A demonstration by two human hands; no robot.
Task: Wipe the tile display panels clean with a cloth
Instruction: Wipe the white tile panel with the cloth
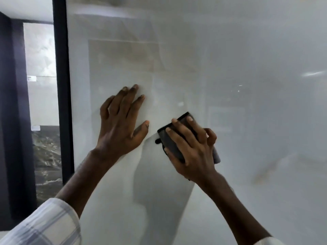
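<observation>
Cloth (169,138) lies under the right hand (192,147) (against the panel (247,59)).

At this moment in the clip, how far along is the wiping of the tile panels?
Mid-job, as far as one picture shows. In hand: the right hand presses a dark cloth against the glossy pale panel, while the left hand rests flat on it. Done: cannot tell; reflections hide any wiped area. Left: probably the rest of this panel, and the marbled panels beyond the black frame, which nothing touches.
</observation>
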